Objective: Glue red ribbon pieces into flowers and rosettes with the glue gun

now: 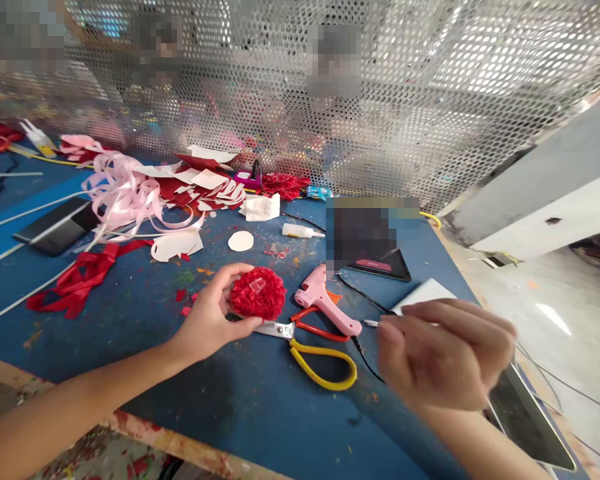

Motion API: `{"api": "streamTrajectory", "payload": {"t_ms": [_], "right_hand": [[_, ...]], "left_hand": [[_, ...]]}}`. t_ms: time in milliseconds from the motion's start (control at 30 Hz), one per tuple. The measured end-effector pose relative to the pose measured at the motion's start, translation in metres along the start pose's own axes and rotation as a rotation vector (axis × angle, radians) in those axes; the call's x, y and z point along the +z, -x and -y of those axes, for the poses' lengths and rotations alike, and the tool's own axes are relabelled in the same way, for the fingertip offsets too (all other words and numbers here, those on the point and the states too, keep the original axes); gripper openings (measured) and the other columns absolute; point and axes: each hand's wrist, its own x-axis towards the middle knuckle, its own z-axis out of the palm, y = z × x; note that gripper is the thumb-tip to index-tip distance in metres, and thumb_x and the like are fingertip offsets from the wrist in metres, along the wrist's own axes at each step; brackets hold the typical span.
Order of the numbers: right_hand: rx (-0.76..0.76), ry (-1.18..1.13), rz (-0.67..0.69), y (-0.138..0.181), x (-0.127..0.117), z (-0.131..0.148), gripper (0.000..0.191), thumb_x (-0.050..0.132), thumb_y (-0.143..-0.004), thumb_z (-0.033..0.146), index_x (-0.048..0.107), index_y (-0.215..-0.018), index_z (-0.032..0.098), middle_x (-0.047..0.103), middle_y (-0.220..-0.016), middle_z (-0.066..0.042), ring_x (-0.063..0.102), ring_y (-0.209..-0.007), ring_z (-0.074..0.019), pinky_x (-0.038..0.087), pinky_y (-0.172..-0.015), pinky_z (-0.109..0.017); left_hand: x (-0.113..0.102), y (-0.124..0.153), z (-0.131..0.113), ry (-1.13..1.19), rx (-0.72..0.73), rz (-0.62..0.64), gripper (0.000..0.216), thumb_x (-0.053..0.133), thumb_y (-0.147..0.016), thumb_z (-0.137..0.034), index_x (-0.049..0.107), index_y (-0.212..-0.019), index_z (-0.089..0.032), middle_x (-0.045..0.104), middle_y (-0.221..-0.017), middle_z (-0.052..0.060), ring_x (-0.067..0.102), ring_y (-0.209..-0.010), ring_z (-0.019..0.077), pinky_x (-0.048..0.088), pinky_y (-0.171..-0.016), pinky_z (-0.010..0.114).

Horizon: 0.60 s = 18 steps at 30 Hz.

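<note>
My left hand grips a round, fuzzy red pom-pom between thumb and fingers. A shiny, clear patch, possibly glue, shows on its top. My right hand is raised at the right, fingers curled in and slightly blurred; whether anything is inside cannot be seen. Between the hands lies a pink glue gun with a black cord. Scissors with yellow and red handles rest beside it, their blades partly behind the pom-pom. Beyond these is a white paper disc on the blue table.
Pink ribbon, red ribbon and a pile of red-and-white scraps cover the left and back. A small white bottle lies near a dark tablet. Another dark device sits at the right edge. Perforated metal stands behind.
</note>
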Motion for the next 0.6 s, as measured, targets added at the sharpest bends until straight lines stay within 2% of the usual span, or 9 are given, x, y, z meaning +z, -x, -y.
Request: {"api": "streamTrajectory", "payload": {"t_ms": [67,133,167,267,400,433,500,533,600], "right_hand": [[0.013,0.044,-0.015,-0.005,-0.001,-0.010,0.024,0.069,-0.066,0.010,0.061,-0.083,0.026,0.057,-0.074,-0.003,0.053,-0.063,-0.0165,0.043,-0.059,-0.032],[0.056,0.030,0.069,-0.004,0.001,-0.015,0.016,0.069,-0.069,0.013,0.061,-0.076,0.024,0.058,-0.069,-0.003,0.052,-0.064,-0.0170,0.040,-0.062,-0.033],[0.081,0.005,0.163,-0.002,0.002,-0.016,0.011,0.067,-0.074,0.016,0.059,-0.070,0.023,0.058,-0.065,-0.002,0.051,-0.064,-0.0172,0.038,-0.062,-0.033],[0.153,-0.016,0.522,0.010,0.011,-0.014,0.029,0.054,-0.085,0.031,0.054,-0.057,0.021,0.056,-0.058,-0.004,0.048,-0.063,-0.0175,0.034,-0.060,-0.032],[0.219,0.179,0.837,0.023,0.027,-0.006,0.033,0.049,-0.086,0.046,0.062,-0.078,0.017,0.063,-0.078,-0.010,0.053,-0.075,-0.0231,0.038,-0.065,-0.034],[0.225,0.214,0.893,0.025,0.031,-0.004,0.034,0.049,-0.085,0.046,0.063,-0.084,0.015,0.063,-0.083,-0.012,0.053,-0.079,-0.0248,0.039,-0.067,-0.035],[0.232,0.240,0.997,0.027,0.036,-0.001,0.034,0.048,-0.087,0.044,0.063,-0.089,0.014,0.063,-0.087,-0.014,0.054,-0.081,-0.0265,0.040,-0.069,-0.036],[0.238,0.236,1.040,0.026,0.037,-0.001,0.032,0.047,-0.088,0.041,0.063,-0.089,0.013,0.063,-0.088,-0.014,0.055,-0.082,-0.0266,0.041,-0.070,-0.036],[0.274,0.210,1.083,0.025,0.035,-0.002,0.028,0.043,-0.090,0.035,0.062,-0.091,0.013,0.063,-0.089,-0.014,0.056,-0.082,-0.0265,0.042,-0.071,-0.037]], "left_hand": [[-0.008,-0.008,0.005,-0.034,0.062,-0.060,0.063,0.071,-0.065,-0.027,0.038,-0.119,-0.023,0.054,-0.123,0.009,0.058,-0.109,0.0244,0.050,-0.091,0.037],[-0.018,-0.019,0.011,-0.073,0.073,-0.084,0.063,0.070,-0.067,-0.028,0.037,-0.120,-0.023,0.052,-0.124,0.009,0.058,-0.108,0.0239,0.051,-0.090,0.037],[-0.024,-0.024,0.014,-0.119,0.056,-0.078,0.063,0.069,-0.068,-0.029,0.036,-0.121,-0.023,0.051,-0.124,0.009,0.059,-0.107,0.0240,0.051,-0.089,0.037],[-0.043,-0.038,0.021,-0.462,0.005,-0.042,0.062,0.069,-0.067,-0.035,0.043,-0.121,-0.019,0.051,-0.123,0.011,0.055,-0.111,0.0286,0.048,-0.092,0.044],[-0.052,-0.050,0.015,-0.963,0.149,-0.153,0.046,0.057,-0.080,-0.037,0.052,-0.119,-0.014,0.045,-0.127,0.016,0.040,-0.124,0.0337,0.032,-0.104,0.050],[-0.050,-0.053,0.010,-1.010,0.194,-0.129,0.039,0.051,-0.084,-0.035,0.055,-0.117,-0.014,0.047,-0.126,0.015,0.042,-0.122,0.0325,0.033,-0.103,0.049],[-0.038,-0.063,0.002,-1.035,0.265,0.002,0.030,0.043,-0.089,-0.030,0.063,-0.107,-0.016,0.055,-0.118,0.011,0.050,-0.112,0.0281,0.038,-0.098,0.044],[-0.030,-0.070,-0.002,-1.029,0.289,0.088,0.029,0.041,-0.090,-0.027,0.065,-0.103,-0.016,0.059,-0.113,0.010,0.053,-0.106,0.0261,0.040,-0.096,0.041],[-0.013,-0.086,-0.005,-1.018,0.311,0.176,0.026,0.044,-0.089,-0.023,0.068,-0.094,-0.018,0.064,-0.102,0.007,0.056,-0.100,0.0231,0.041,-0.094,0.036]]}}
